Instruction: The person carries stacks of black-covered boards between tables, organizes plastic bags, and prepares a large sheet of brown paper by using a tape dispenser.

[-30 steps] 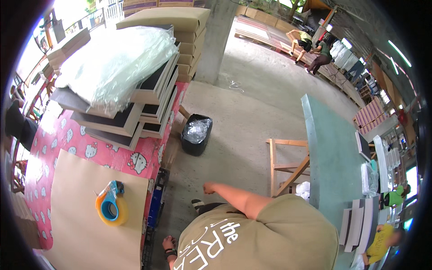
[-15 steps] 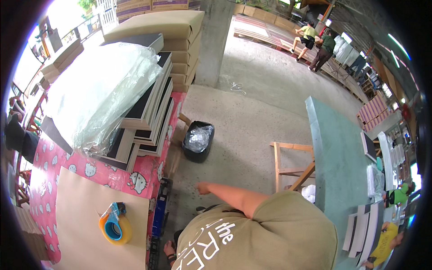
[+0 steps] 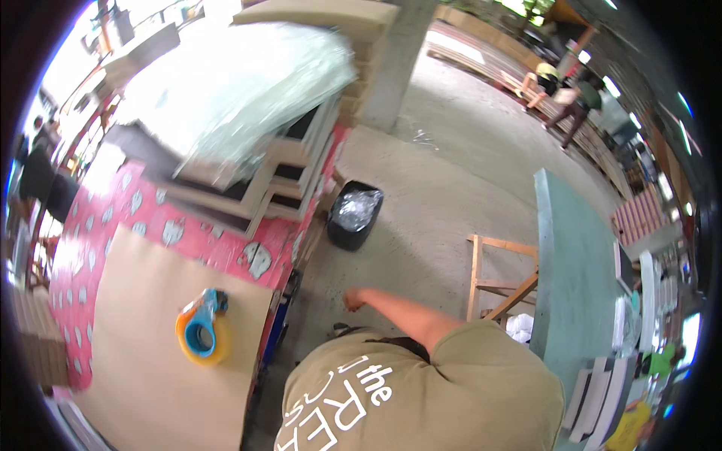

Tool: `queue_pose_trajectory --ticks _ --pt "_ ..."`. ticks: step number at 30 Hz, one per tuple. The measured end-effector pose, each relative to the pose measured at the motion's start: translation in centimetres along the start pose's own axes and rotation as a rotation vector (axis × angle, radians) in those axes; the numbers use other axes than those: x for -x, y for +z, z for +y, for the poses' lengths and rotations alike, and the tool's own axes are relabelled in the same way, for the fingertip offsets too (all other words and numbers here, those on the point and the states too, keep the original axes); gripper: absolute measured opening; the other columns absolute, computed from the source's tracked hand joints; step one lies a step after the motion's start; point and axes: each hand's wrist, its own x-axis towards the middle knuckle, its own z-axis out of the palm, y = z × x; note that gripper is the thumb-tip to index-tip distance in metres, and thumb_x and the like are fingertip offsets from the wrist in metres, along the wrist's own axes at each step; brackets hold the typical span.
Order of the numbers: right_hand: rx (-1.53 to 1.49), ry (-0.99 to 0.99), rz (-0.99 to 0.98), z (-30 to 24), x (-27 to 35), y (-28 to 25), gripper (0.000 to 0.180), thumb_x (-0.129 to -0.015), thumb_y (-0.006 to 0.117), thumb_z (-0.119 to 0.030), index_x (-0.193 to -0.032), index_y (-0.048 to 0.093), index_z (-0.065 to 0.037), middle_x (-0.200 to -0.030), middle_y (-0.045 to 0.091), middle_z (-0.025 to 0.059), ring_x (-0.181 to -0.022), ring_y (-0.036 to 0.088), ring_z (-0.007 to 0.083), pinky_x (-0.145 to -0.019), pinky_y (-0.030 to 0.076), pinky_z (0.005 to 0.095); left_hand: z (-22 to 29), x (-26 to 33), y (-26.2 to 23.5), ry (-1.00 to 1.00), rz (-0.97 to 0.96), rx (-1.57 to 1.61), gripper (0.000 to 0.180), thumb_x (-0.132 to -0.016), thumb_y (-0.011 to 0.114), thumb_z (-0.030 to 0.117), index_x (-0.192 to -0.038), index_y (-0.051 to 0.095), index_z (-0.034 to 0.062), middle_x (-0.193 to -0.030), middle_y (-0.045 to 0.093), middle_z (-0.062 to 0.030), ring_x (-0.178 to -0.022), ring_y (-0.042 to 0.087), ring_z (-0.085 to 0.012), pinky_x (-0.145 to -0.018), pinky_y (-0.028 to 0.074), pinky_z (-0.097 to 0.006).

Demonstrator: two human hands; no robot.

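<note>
Right hand [image 3: 352, 299] is curled into a fist, apparently empty, near the black lined bin [image 3: 355, 214] on the floor by the table; risk: bumping the overhanging plastic-covered stack of boards [image 3: 248, 143] could slide it off.
</note>
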Motion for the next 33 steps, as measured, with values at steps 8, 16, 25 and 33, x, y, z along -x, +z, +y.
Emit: queue_pose_trajectory --ticks 8,16,25,33 --pt "-0.134 -0.521 -0.185 -18.3 15.0 -10.2 0.022 -0.071 0.069 -0.023 -0.075 0.060 -0.003 -0.064 0.059 0.0030 -0.060 0.054 0.0090 -0.055 0.043 0.0250 -6.0 16.8 -24.9 -0.352 0.283 0.307 0.038 -0.086 0.044 0.042 -0.081 0.055 0.0057 -0.068 0.059 -0.0082 -0.050 0.053 -0.0222 -0.043 0.039 -0.038" --pt "-0.175 -0.658 0.324 -32.6 13.3 -8.2 0.019 -0.074 0.065 -0.017 -0.080 0.058 0.001 -0.070 0.060 0.0079 -0.064 0.056 0.0121 -0.058 0.044 0.0271 11.8 20.9 -18.8 0.669 0.687 0.178 0.032 -0.085 0.052 0.030 -0.074 0.056 0.0005 -0.063 0.051 -0.0013 -0.057 0.048 -0.0094 -0.053 0.041 -0.024" --pt "-0.037 -0.595 0.182 -33.3 12.6 -5.1 0.019 -0.077 0.061 -0.015 -0.087 0.058 0.000 -0.079 0.063 0.0121 -0.074 0.061 0.0215 -0.067 0.047 0.0303 27.1 14.2 2.3 1.408 0.172 -0.483 0.035 -0.068 0.069 0.020 -0.098 0.058 0.0064 -0.099 0.057 -0.0095 -0.099 0.051 -0.0249 -0.084 0.040 -0.038" --pt "-0.305 -0.425 0.538 -26.7 16.1 -4.0 0.019 -0.076 0.062 -0.015 -0.088 0.059 0.000 -0.079 0.063 0.0093 -0.071 0.059 0.0170 -0.066 0.046 0.0279 29.5 10.7 7.6 1.587 0.191 -0.913 0.047 -0.057 0.076 0.025 -0.098 0.058 0.0100 -0.086 0.054 -0.0040 -0.090 0.050 -0.0233 -0.093 0.030 -0.046"
